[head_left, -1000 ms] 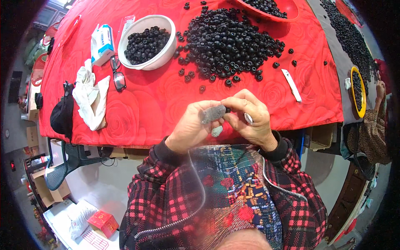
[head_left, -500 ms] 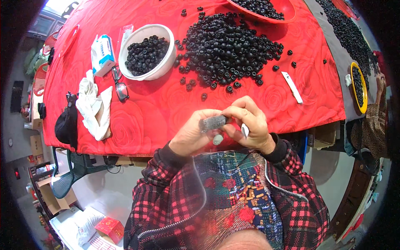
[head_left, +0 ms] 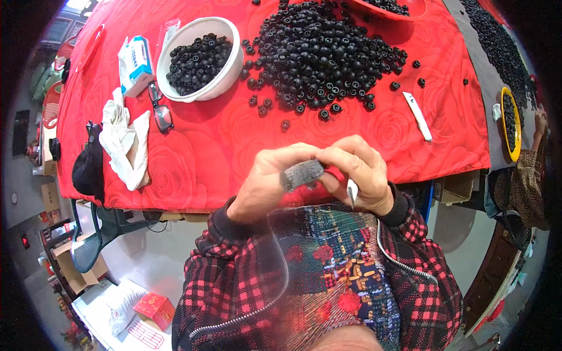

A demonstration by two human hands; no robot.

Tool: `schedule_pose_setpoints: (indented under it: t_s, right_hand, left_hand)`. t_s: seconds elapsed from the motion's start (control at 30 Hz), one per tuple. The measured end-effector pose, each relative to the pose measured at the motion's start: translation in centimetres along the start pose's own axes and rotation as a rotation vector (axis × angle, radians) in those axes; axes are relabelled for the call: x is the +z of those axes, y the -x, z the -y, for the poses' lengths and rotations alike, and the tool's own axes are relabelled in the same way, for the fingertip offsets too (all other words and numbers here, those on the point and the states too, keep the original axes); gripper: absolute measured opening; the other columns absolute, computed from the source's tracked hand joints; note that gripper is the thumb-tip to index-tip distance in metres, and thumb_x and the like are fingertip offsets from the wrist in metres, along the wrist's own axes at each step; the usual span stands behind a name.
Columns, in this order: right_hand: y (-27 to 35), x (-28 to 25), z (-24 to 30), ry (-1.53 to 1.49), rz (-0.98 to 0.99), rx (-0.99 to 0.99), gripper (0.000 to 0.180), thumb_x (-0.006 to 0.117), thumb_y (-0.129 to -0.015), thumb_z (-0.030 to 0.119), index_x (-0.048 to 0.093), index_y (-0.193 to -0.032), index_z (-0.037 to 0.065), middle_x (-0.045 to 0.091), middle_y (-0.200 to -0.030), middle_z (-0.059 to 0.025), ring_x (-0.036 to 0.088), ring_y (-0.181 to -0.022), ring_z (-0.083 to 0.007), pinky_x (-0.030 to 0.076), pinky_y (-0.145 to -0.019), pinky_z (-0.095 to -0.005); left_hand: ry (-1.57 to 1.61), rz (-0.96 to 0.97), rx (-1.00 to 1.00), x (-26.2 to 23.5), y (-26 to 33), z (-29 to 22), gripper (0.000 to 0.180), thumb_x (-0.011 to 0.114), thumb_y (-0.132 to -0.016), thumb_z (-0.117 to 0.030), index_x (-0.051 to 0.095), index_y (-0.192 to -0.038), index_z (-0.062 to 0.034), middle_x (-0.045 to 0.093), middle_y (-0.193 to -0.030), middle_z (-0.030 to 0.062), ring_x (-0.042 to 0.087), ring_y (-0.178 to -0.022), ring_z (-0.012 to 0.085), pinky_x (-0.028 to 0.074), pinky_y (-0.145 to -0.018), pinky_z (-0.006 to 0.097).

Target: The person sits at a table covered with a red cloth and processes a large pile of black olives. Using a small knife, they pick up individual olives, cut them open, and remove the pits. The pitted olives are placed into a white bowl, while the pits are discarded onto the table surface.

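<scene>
Two bare hands meet at the fingertips above the near edge of the red cloth (head_left: 216,158). The left hand (head_left: 266,178) is curled, with a dark grey wrap (head_left: 302,175) on what looks like its thumb. The right hand (head_left: 364,172) is closed around a slim white tool (head_left: 352,188), its narrow end towards the body. Whether a small piece is pinched between the fingertips, I cannot tell; the fingers hide it. Plenty of black pieces (head_left: 325,55) lie heaped beyond the hands, and more fill the white bowl (head_left: 230,80).

If that narrow end is sharp, a loosened right grip could let it nick the palm or catch the sleeve. A slipping wrap would leave the skin under it bare. One brownish piece (head_left: 285,124) sits alone before the heap, where a careless knuckle could send it rolling.
</scene>
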State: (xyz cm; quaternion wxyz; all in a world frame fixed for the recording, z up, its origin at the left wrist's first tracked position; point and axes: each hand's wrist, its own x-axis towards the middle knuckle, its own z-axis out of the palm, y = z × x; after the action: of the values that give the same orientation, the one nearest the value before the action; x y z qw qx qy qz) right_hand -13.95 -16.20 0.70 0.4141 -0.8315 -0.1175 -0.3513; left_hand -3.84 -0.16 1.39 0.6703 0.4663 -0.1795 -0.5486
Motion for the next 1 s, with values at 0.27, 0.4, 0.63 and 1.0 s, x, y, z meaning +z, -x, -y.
schedule_pose_setpoints:
  t_s: [0.27, 0.4, 0.63, 1.0]
  right_hand:
    - [-0.2, -0.4, 0.3, 0.062, 0.002, -0.004, 0.041, 0.073, -0.065, -0.003, 0.061, -0.105, -0.003, 0.06, -0.079, -0.0109, 0.062, -0.064, -0.0246, 0.049, -0.052, -0.0347]
    - [0.1, -1.6, 0.8, -0.045, 0.114, 0.412, 0.038, 0.07, -0.075, 0.003, 0.056, -0.111, -0.002, 0.062, -0.091, -0.0138, 0.063, -0.077, -0.0275, 0.05, -0.068, -0.0345]
    - [0.4, -2.8, 1.7, -0.373, 0.117, 0.667, 0.033, 0.054, -0.092, 0.014, 0.051, -0.121, -0.003, 0.056, -0.103, -0.015, 0.056, -0.093, -0.0228, 0.044, -0.082, -0.0311]
    - [-0.6, -2.5, 1.9, 0.018, 0.168, 0.441, 0.024, 0.062, -0.083, 0.006, 0.058, -0.106, -0.001, 0.056, -0.08, -0.0155, 0.058, -0.071, -0.0317, 0.045, -0.062, -0.0398]
  left_hand:
    - [-0.114, -0.167, 0.22, 1.0, -0.1, 0.2, 0.019, 0.062, -0.086, 0.0, 0.064, -0.105, 0.003, 0.065, -0.096, 0.0055, 0.062, -0.084, 0.0124, 0.051, -0.071, 0.024]
    - [-0.378, -0.271, 0.295, 1.4, 0.2, 0.0, 0.023, 0.063, -0.082, 0.006, 0.065, -0.105, 0.0023, 0.065, -0.094, 0.0056, 0.062, -0.084, 0.0117, 0.052, -0.071, 0.024]
    - [-0.264, -0.178, 0.381, 1.5, 0.3, 0.2, 0.027, 0.059, -0.083, 0.009, 0.063, -0.109, 0.0033, 0.061, -0.097, 0.0075, 0.061, -0.083, 0.013, 0.053, -0.07, 0.025]
    - [-0.2, -0.106, 0.308, 1.0, 0.1, 0.4, 0.024, 0.058, -0.087, 0.005, 0.061, -0.111, 0.0045, 0.06, -0.095, 0.0059, 0.06, -0.081, 0.0113, 0.051, -0.07, 0.024]
